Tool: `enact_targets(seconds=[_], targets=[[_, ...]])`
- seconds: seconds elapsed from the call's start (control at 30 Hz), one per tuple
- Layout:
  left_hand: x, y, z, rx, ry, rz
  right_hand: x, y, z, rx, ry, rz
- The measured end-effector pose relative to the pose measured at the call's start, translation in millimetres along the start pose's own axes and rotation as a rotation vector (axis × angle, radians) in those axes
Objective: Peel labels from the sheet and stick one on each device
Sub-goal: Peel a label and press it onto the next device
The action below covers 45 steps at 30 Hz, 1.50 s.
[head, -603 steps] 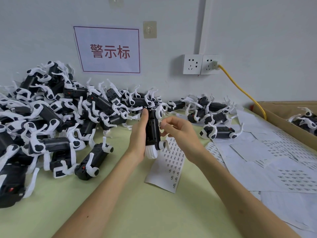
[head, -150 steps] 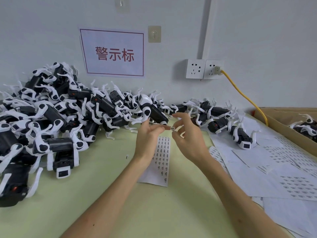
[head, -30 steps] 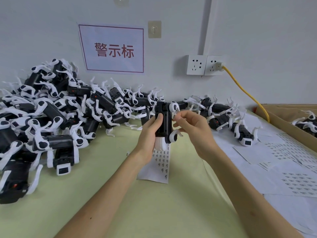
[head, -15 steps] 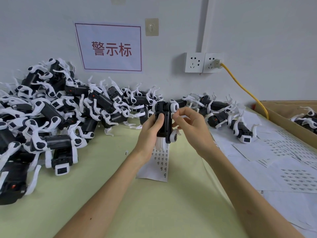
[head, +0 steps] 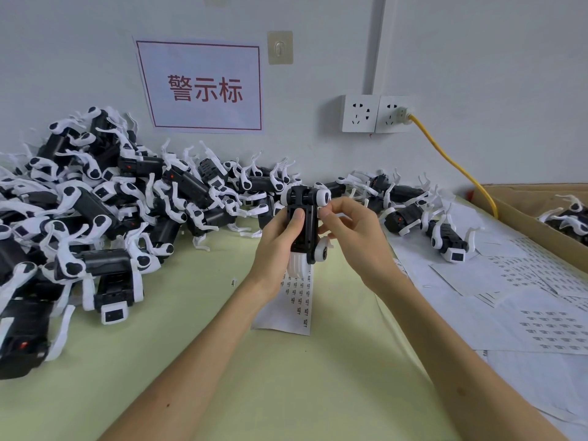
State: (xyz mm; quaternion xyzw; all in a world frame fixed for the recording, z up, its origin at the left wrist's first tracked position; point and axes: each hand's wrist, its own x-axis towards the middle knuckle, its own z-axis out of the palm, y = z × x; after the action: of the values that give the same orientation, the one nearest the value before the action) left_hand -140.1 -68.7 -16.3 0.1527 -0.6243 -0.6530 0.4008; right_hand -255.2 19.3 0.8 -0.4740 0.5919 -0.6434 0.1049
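A black-and-white robot-dog device (head: 306, 224) stands upright above the table, and my left hand (head: 280, 246) grips its body with the thumb laid across the front. My right hand (head: 353, 237) meets it from the right, its curled thumb and fingertips touching the device's upper right edge. Whether a label sits under those fingertips is hidden. The label sheet (head: 291, 300) lies flat on the green table (head: 286, 393) just below both hands, partly covered by them.
A big heap of devices (head: 95, 211) fills the left side and back edge. Several more devices (head: 445, 240) lie at the right among used label sheets (head: 525, 297). A cardboard box (head: 541, 211) stands far right, a yellow cable (head: 451, 163) running from the wall socket.
Over the last second my hands and the device have barely shifted; my right fingertips stay pressed at the device's upper right. Five seconds ago my hands held only a small label.
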Motion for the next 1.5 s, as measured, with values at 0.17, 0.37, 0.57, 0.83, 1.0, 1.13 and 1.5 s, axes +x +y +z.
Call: enact_targets(seconds=[0.17,0.37,0.57,0.83,1.0,1.13,1.5], targets=[[0.1,-1.0,0.4,0.035,0.011,0.027,-0.4,-1.2,0.2,-0.013,0.0,0.004],[-1.4,-2.3,2.2,0.055,0.025,0.043,-0.2,-3.0,-2.7,0.045,-0.015,0.066],[-2.7,-1.9,1.0,0.009,-0.006,0.043,1.7,-3.6,-7.0,0.169,-0.043,0.214],[-3.3,-0.7,2.0,-0.204,-0.054,-0.108,-1.6,-4.8,-1.5,0.342,-0.112,0.342],[-2.4,-0.9,0.0,-0.245,-0.055,-0.189,-4.6,-5.3,5.8,0.343,-0.082,0.394],[-3.9,-0.8,0.9,-0.208,-0.11,-0.154,-8.8,-4.5,8.7,0.316,-0.123,0.386],[-1.5,5.5,-7.6,-0.305,-0.22,-0.217,-4.6,0.2,-0.1,0.52,-0.272,0.455]])
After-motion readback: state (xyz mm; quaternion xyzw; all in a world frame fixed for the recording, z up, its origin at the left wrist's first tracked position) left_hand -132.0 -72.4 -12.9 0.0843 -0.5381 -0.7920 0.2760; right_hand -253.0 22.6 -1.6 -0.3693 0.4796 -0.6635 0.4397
